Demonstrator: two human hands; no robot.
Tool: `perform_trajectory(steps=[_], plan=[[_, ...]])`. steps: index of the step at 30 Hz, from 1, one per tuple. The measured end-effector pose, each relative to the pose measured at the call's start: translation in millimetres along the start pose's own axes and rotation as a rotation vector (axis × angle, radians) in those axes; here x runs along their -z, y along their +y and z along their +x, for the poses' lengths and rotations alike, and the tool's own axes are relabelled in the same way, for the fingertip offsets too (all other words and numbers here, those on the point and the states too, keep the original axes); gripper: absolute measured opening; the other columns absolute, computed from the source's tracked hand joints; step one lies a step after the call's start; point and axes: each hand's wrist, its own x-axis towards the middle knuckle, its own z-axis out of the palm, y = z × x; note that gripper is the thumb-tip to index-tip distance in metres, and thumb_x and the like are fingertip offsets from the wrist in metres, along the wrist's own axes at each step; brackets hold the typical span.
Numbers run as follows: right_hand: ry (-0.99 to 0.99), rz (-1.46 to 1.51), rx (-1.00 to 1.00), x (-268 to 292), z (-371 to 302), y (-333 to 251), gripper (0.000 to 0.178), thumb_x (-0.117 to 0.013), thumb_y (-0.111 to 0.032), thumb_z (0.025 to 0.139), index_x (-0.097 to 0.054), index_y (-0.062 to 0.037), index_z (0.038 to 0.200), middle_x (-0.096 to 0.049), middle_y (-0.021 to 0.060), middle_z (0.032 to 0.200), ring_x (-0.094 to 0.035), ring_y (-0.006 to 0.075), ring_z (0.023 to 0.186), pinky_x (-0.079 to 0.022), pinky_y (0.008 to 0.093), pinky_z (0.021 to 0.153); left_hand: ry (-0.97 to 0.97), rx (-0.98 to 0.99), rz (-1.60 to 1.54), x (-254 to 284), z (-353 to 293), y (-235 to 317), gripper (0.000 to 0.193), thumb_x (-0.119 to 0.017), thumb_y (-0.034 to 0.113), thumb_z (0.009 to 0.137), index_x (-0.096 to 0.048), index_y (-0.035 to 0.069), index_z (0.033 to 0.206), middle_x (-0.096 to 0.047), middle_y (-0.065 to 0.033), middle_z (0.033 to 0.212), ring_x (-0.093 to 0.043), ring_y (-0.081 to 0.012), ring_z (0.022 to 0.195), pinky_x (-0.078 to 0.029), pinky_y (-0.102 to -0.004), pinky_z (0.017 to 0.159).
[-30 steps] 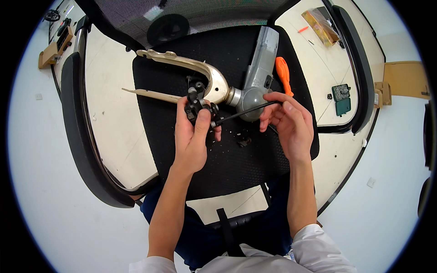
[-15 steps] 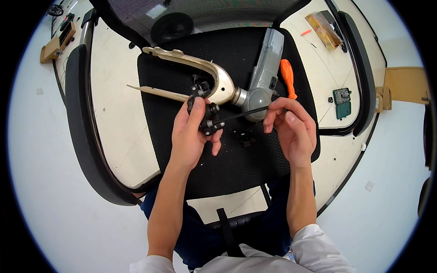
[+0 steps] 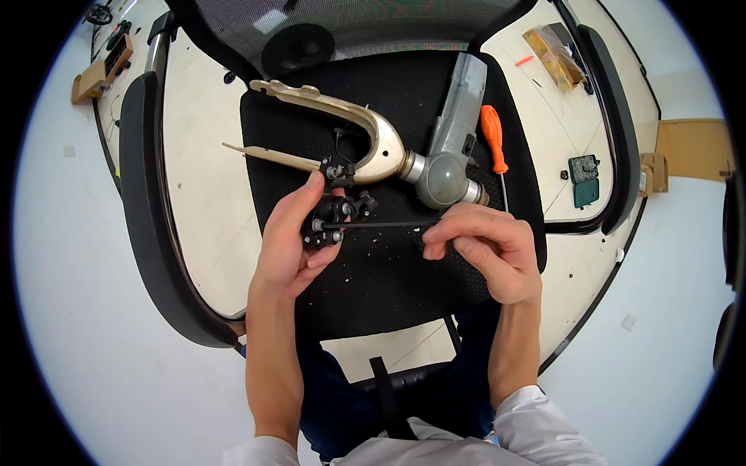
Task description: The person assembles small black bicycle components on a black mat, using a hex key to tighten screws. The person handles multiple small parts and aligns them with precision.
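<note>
While the left hand (image 3: 289, 245) steadies it, the thin rod (image 3: 373, 225) (seemingly metal) lies left-right.

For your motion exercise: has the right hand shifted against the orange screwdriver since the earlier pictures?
Yes. The right hand has dropped lower and away from the orange screwdriver, whose handle it nearly touched before; it now pinches the thin black rod.

On the black chair seat (image 3: 388, 279), the near half toward its front edge lies open for a hand to pass, while the far half is crowded by the beige curved bracket (image 3: 365, 132), the grey metal housing (image 3: 454, 132) and the orange screwdriver (image 3: 492, 140) near the right edge.
</note>
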Motion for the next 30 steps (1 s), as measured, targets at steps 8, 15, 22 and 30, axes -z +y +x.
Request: perform_trajectory(steps=[8,15,22,30], plan=[[-0.256,0.329,0.09,1.8,-4.2,-2.7,0.031,-0.073,-0.005,0.079,-0.065,0.016,0.101,-0.067,0.0243,0.08,-0.067,0.0333,0.076,-0.056,0.0444,0.071,-0.109,0.196,0.004,-6.3,-1.8,2.1,0.043,-0.048,0.04,0.1,-0.057,-0.001,0.09,-0.055,-0.0076,0.06,-0.033,-0.0047,0.03,-0.017,-0.0176,0.027],[-0.227,0.109,0.226,20.1,-2.2,12.4,0.044,-0.088,-0.017,0.057,-0.074,0.0023,0.094,-0.068,0.0146,0.087,-0.068,0.0242,0.081,-0.054,0.0304,0.071,-0.144,0.379,-0.055,-2.4,2.7,-10.2,0.043,-0.05,0.041,0.099,-0.059,0.0,0.089,-0.058,-0.0112,0.061,-0.032,-0.0049,0.029,-0.016,-0.0172,0.025],[0.113,0.076,0.228,18.7,-1.8,12.1,0.048,-0.091,-0.022,0.049,-0.072,0.0049,0.084,-0.067,0.0134,0.086,-0.07,0.0269,0.082,-0.06,0.0376,0.077,-0.228,0.528,-0.13,-15.8,20.1,-29.4,0.05,-0.049,0.047,0.097,-0.052,0.005,0.07,-0.048,-0.0045,0.057,-0.029,-0.0037,0.029,-0.016,-0.0169,0.024],[0.184,-0.164,0.294,18.7,-4.3,9.5,0.055,-0.086,-0.042,0.058,-0.069,0.0064,0.079,-0.064,0.0134,0.079,-0.068,0.0246,0.072,-0.062,0.0412,0.07,-0.253,0.701,-0.244,-21.6,32.1,-47.6,0.051,-0.048,0.049,0.097,-0.047,0.007,0.067,-0.042,-0.002,0.055,-0.027,-0.0031,0.029,-0.016,-0.0168,0.022]])
